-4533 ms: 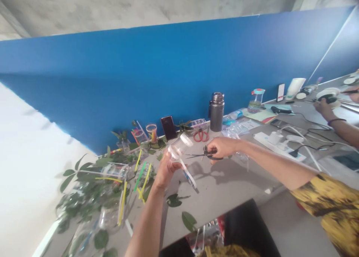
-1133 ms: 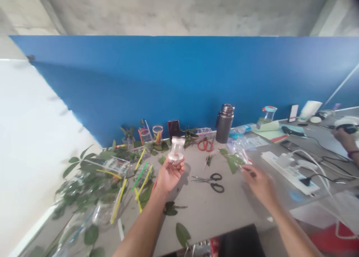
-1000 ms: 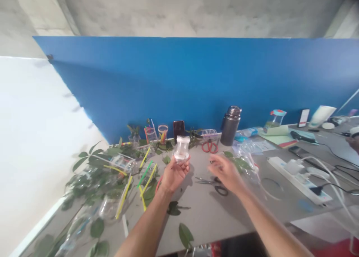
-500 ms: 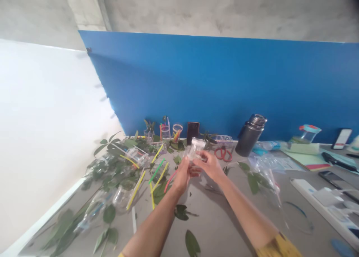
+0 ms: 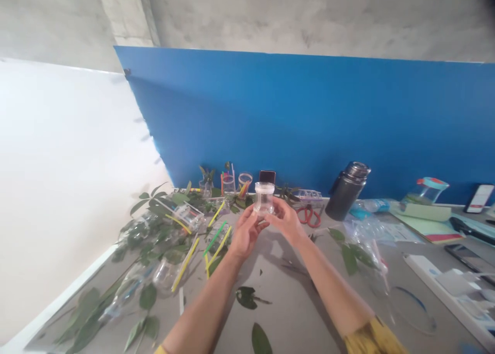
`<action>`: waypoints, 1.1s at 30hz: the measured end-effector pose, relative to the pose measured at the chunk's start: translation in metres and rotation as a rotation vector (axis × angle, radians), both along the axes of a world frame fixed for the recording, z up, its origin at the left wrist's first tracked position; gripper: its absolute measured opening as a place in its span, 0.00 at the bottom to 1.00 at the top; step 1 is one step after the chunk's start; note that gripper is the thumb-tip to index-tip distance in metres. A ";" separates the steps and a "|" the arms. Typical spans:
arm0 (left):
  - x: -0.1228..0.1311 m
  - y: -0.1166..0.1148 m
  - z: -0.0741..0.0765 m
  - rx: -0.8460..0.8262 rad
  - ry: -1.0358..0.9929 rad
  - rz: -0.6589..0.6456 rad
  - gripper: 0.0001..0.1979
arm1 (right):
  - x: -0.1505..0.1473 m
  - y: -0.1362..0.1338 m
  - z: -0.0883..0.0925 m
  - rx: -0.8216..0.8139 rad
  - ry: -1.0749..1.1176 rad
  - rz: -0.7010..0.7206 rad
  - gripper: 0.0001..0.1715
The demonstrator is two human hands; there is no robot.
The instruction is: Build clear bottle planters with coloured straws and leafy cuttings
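Note:
Between my two hands, a small clear plastic cup-like piece with a whitish band near its top stands upright above the table. My left hand grips it low on the left side, thumb at the front. On the right side, my right hand has its fingers around the piece too. Just behind it is a dark phone, partly covered by it. Red-handled scissors lie to the right of my right hand. Yellow straws and a green straw lie left of my left hand.
Leaves and clear plastic pieces crowd the left side. Small cups with straws line the blue panel. A dark thermos stands right of centre. Farther right are a water bottle, papers, phones and a power strip.
The clear piece has gone from tilted to upright and sits slightly higher. Both hands have shifted to hold its two sides, and it now covers more of the phone.

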State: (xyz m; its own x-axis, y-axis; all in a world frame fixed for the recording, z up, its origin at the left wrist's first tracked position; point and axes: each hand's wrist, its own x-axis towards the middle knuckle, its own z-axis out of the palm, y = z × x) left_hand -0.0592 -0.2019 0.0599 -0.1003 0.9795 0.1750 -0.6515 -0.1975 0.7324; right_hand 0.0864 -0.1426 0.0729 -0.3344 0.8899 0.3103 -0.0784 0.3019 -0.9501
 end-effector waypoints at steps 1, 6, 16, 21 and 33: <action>-0.002 0.001 0.000 -0.017 0.004 -0.012 0.25 | -0.001 0.000 -0.001 -0.003 -0.003 -0.032 0.35; -0.003 0.005 -0.009 -0.084 0.138 0.134 0.24 | 0.003 0.000 -0.010 -0.080 0.018 -0.032 0.32; -0.006 0.002 -0.023 -0.171 0.051 0.090 0.36 | -0.009 -0.007 -0.021 -0.105 0.082 -0.107 0.30; -0.002 -0.001 -0.017 -0.091 0.102 0.100 0.23 | -0.012 -0.010 -0.025 -0.021 0.013 -0.106 0.32; -0.001 -0.003 -0.020 -0.139 0.027 -0.005 0.27 | -0.004 -0.014 -0.032 -0.155 0.094 0.119 0.29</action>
